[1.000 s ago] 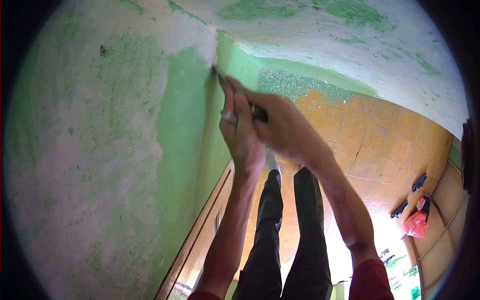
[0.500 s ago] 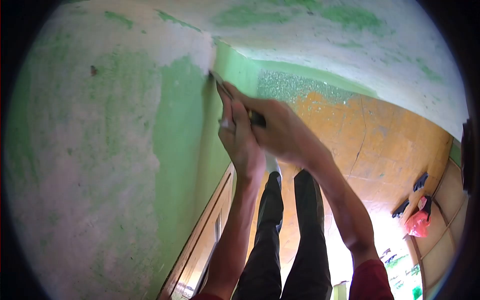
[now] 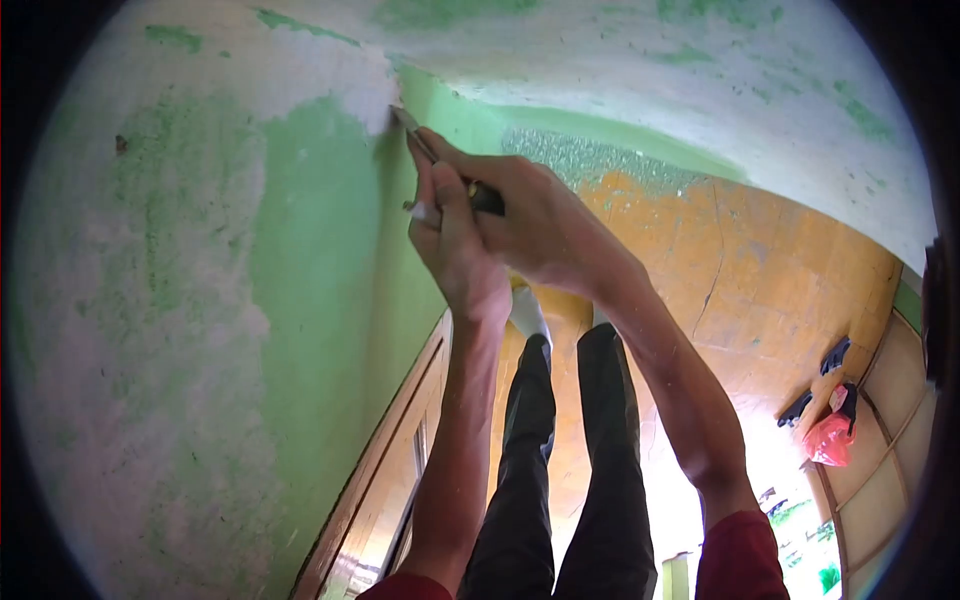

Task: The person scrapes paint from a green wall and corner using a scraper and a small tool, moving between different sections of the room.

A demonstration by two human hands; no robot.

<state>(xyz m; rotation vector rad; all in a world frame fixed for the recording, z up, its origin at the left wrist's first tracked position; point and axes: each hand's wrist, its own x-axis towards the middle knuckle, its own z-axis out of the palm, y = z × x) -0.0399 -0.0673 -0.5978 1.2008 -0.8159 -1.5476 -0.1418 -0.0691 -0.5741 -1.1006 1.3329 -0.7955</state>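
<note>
My right hand [image 3: 545, 220] is closed around the dark handle of a scraper [image 3: 487, 198], its index finger stretched along the tool toward the blade. My left hand [image 3: 465, 265] is closed against the same scraper from the left, fingers pointing up along it. The thin blade tip meets the corner where the patchy wall [image 3: 190, 300] joins a narrow green strip of wall [image 3: 425, 100]. A small pale object [image 3: 423, 212] shows at the left hand's fingers; I cannot make out what it is. Bare whitish areas and green paint cover the wall.
Below are my legs [image 3: 525, 430] and an orange tiled floor [image 3: 660, 270], with green flakes [image 3: 600, 160] scattered at its far edge. A wooden frame [image 3: 380, 450] stands at lower left. A red plastic bag [image 3: 832, 440] and dark sandals [image 3: 835, 355] lie at right.
Both hands and the scraper have moved up and left in view, while the wall has also shifted left. The blade is now higher along the corner, beside the whitish area.
</note>
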